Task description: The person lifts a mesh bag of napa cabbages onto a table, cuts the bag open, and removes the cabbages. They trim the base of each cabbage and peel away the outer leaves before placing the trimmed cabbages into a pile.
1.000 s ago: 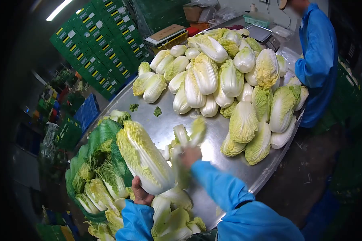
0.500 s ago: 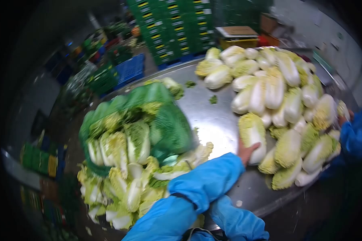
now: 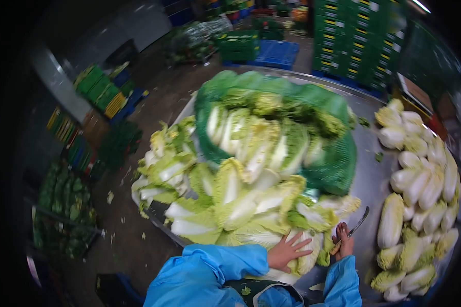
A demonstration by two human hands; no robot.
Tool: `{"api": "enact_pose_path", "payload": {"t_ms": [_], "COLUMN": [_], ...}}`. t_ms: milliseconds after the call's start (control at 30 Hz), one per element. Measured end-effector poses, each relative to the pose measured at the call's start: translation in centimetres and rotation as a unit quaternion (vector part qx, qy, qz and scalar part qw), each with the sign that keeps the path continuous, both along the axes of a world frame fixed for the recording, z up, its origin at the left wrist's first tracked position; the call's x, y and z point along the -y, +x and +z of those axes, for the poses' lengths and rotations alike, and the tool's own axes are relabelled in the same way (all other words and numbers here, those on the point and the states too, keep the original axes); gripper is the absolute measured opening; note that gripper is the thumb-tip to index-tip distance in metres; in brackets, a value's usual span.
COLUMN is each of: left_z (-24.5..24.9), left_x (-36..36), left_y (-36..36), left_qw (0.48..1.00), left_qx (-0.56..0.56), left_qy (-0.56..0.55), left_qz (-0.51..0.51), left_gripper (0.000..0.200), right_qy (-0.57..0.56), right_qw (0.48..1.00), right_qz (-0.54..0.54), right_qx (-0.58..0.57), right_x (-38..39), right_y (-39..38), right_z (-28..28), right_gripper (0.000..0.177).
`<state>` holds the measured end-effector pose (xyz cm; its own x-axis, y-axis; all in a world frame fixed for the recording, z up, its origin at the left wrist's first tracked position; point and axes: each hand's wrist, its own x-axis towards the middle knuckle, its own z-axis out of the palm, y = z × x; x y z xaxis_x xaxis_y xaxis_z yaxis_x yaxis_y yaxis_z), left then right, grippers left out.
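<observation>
My left hand (image 3: 289,253) lies with its fingers spread on a napa cabbage (image 3: 307,260) at the near edge of the metal table. Just right of it, my right hand (image 3: 344,241) is closed round the handle of a knife (image 3: 362,220), whose dark curved blade points up and away. Loose cabbage leaves (image 3: 235,204) are heaped in front of both hands. Behind them, a green mesh bag (image 3: 338,158) lies with its mouth towards me and several napa cabbages (image 3: 241,133) inside.
A pile of napa cabbages (image 3: 425,179) covers the table's right side. Beyond the far edge stand stacked green crates (image 3: 343,41) and a blue pallet (image 3: 276,53). More crates (image 3: 100,89) stand on the floor at left, and trimmed leaves (image 3: 164,169) hang over the table's left edge.
My view has swung left. My left hand has moved from a cabbage at the right pile to one close to my body. My right hand and the knife have come into sight.
</observation>
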<state>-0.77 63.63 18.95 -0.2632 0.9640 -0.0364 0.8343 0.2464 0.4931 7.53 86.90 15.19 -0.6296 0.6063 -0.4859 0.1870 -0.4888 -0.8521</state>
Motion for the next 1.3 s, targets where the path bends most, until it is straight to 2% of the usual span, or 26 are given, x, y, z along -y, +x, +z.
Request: {"api": "enact_pose_path", "payload": {"t_ms": [67,100,133,200,267,300,333,400,467,500,533,600,667,733,767,800,833,867,900,933,967,1000,1067,1133,1200,1300], "left_z": [-0.2,-0.5,-1.3,-3.2,-3.0,-3.7,-4.2,-4.2,-3.7,-3.3,-2.9,-2.4,-4.7,-3.0,-1.7,-0.6,-0.4,-0.6,-1.0,-1.8,-2.3,-2.3,0.1,3.4,5.9,8.7], "left_x": [4.1,5.5,7.6,11.9,16.8,19.4,21.9,26.9,31.7,33.7,35.6,39.2,42.6,46.0,47.4,48.9,50.4,51.6,52.9,53.9,54.9,54.9,51.8,45.7,37.6,24.4], "left_y": [-0.5,-0.8,-1.2,-3.1,-5.6,-6.9,-8.3,-11.8,-15.8,-17.7,-19.6,-23.1,-26.2,-28.6,-29.4,-30.0,-30.3,-30.8,-31.1,-31.5,-32.0,-32.9,-34.7,-36.8,-38.0,-37.8], "left_qw": [0.997,0.994,0.993,0.995,0.993,0.995,0.996,0.994,0.992,0.992,0.991,0.988,0.989,0.985,0.977,0.967,0.955,0.943,0.926,0.905,0.888,0.866,0.819,0.834,0.836,0.884], "left_qx": [0.021,0.048,0.054,0.050,0.042,0.020,-0.003,-0.018,-0.037,-0.044,-0.042,-0.045,0.018,-0.072,-0.090,-0.108,-0.105,-0.102,-0.084,-0.064,-0.094,-0.121,-0.126,-0.081,0.025,0.130], "left_qy": [-0.079,-0.102,-0.100,-0.066,-0.087,-0.063,-0.039,-0.029,0.025,0.018,0.020,0.057,0.052,-0.007,-0.034,-0.061,-0.072,-0.082,-0.073,-0.062,-0.017,0.029,0.149,0.234,0.338,0.368], "left_qz": [-0.007,0.010,0.030,0.054,0.068,0.078,0.086,0.106,0.115,0.121,0.127,0.135,0.140,0.160,0.193,0.221,0.267,0.305,0.361,0.415,0.449,0.484,0.540,0.493,0.431,0.258], "left_gripper": [0.099,0.100,0.100,0.100,0.096,0.094,0.091,0.085,0.080,0.075,0.075,0.072,0.064,0.065,0.065,0.065,0.064,0.062,0.058,0.055,0.050,0.046,0.039,0.037,0.032,0.030], "right_qy": [0.018,0.006,0.038,0.106,0.119,0.211,0.197,0.260,0.273,0.306,0.262,0.094,0.080,0.238,0.133,0.071,0.200,0.187,0.272,0.295,0.269,0.145,0.096,0.070,0.160,0.174], "right_qw": [0.999,0.992,0.987,0.970,0.954,0.952,0.919,0.920,0.922,0.906,0.911,0.950,0.942,0.872,0.882,0.879,0.833,0.824,0.774,0.788,0.803,0.834,0.864,0.912,0.937,0.977], "right_qz": [0.028,0.111,0.151,0.211,0.268,0.213,0.329,0.278,0.267,0.266,0.311,0.279,0.303,0.392,0.439,0.454,0.494,0.525,0.570,0.529,0.498,0.494,0.457,0.374,0.297,0.106], "right_qx": [-0.013,-0.067,0.041,0.058,0.062,-0.069,0.093,-0.092,-0.070,-0.119,-0.071,-0.102,-0.123,-0.174,-0.106,-0.126,-0.146,-0.099,-0.051,-0.115,-0.187,-0.197,-0.186,-0.157,-0.096,-0.057], "right_x": [5.2,8.2,11.8,15.0,19.7,22.7,24.0,30.5,34.9,36.8,38.2,42.3,46.2,49.9,51.8,53.7,54.8,56.0,55.5,55.6,54.8,53.5,48.0,41.6,34.3,24.0], "right_y": [-2.8,-4.3,-5.9,-7.5,-10.5,-12.5,-13.5,-17.6,-21.1,-23.0,-24.2,-27.7,-31.9,-36.4,-38.5,-40.3,-42.0,-43.3,-43.6,-43.7,-43.6,-42.8,-40.1,-37.5,-34.9,-30.3], "right_z": [-1.6,-1.2,1.8,-4.1,-3.5,-5.7,-7.0,-5.9,-8.3,-9.8,-9.7,-10.2,-9.5,-7.4,-4.8,-3.1,-2.5,-2.3,3.1,2.0,1.8,2.4,6.8,8.4,10.6,9.5], "right_gripper": [0.052,0.048,0.041,0.032,0.027,0.027,0.030,0.024,0.023,0.019,0.018,0.030,0.034,0.043,0.052,0.050,0.047,0.048,0.053,0.058,0.055,0.048,0.040,0.038,0.041,0.043]}}
